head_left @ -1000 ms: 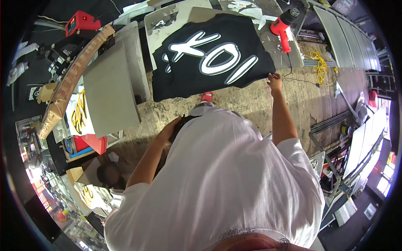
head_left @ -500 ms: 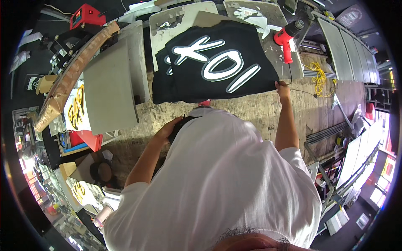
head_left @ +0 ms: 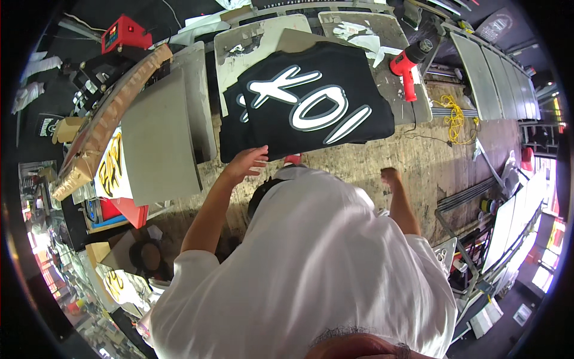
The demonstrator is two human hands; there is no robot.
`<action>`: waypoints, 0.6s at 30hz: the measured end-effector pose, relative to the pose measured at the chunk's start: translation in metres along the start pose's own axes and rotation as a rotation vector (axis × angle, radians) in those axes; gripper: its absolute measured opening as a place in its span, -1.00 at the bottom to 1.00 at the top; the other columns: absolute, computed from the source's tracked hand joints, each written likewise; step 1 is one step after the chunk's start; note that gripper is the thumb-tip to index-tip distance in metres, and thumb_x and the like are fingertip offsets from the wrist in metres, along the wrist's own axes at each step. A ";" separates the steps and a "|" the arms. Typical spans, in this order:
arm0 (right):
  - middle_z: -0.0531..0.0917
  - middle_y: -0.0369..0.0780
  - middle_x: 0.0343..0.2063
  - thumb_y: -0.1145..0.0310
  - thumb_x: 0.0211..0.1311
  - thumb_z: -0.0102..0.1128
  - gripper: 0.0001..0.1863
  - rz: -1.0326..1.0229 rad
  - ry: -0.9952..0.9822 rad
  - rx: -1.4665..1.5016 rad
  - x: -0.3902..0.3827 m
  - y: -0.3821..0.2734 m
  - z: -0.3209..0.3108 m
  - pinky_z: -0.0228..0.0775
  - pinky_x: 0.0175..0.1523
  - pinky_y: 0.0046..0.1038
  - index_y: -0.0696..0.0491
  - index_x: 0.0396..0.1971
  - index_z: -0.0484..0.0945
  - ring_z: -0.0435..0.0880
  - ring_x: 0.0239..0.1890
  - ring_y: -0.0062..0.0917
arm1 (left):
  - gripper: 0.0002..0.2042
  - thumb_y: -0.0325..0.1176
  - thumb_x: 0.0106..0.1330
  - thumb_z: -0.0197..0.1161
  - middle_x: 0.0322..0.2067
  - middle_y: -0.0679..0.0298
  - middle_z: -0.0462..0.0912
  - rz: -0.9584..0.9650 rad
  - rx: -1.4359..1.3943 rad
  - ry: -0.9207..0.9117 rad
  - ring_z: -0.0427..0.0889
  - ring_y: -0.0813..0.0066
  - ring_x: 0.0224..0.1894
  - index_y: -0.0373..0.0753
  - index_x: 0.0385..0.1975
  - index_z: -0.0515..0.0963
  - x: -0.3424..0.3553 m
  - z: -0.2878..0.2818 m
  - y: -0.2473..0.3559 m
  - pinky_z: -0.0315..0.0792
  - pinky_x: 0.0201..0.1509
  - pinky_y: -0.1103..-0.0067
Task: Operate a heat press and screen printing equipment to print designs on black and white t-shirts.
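Ahead of me lies a black garment [head_left: 359, 78], apparently a folded T-shirt, with large white grey-edged lettering across it. It rests on a pale grey board [head_left: 233, 36], and its right side overlaps another worn board. My left hand [head_left: 250, 163] is at the garment's near left edge, fingers stretched out and holding nothing. Whether the fingertips touch the cloth I cannot tell. My right hand [head_left: 390, 175] hovers below the garment's right corner, apart from it, with its fingers curled in and nothing visible in them.
A red heat gun [head_left: 406, 69] stands on the worn grey board [head_left: 359, 24] at the right, its cord trailing down. A coiled yellow cord [head_left: 454, 116] lies farther right. At left are a grey panel [head_left: 158, 140], a long brown taped strip [head_left: 113, 119] and a red control box [head_left: 125, 34].
My right hand has let go of the garment's right corner and drawn back toward me. My left hand has risen from beside my body to the garment's near edge, its fingers opening out.
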State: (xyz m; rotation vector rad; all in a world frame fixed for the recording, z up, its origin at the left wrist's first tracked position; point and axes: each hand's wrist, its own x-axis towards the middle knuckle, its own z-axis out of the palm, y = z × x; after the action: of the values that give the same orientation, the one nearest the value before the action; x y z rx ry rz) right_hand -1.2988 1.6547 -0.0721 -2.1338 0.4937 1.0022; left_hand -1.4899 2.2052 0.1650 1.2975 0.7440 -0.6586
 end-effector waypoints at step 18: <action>0.67 -0.28 -0.34 0.28 0.26 0.07 -0.78 0.283 0.055 0.499 -0.120 0.103 0.068 0.45 -0.45 -0.49 -0.08 -0.12 0.54 0.63 -0.39 -0.55 | -0.65 -0.02 0.37 0.08 -0.32 0.30 0.69 -0.349 -0.323 -0.121 0.66 0.49 -0.39 -0.19 -0.17 0.58 0.022 0.001 -0.029 0.56 -0.21 0.51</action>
State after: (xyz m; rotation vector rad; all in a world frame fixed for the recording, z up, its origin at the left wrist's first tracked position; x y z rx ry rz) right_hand -1.4693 1.6410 -0.0540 -1.6744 0.9828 0.8580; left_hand -1.4998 2.1988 0.1304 0.8323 0.9438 -0.8491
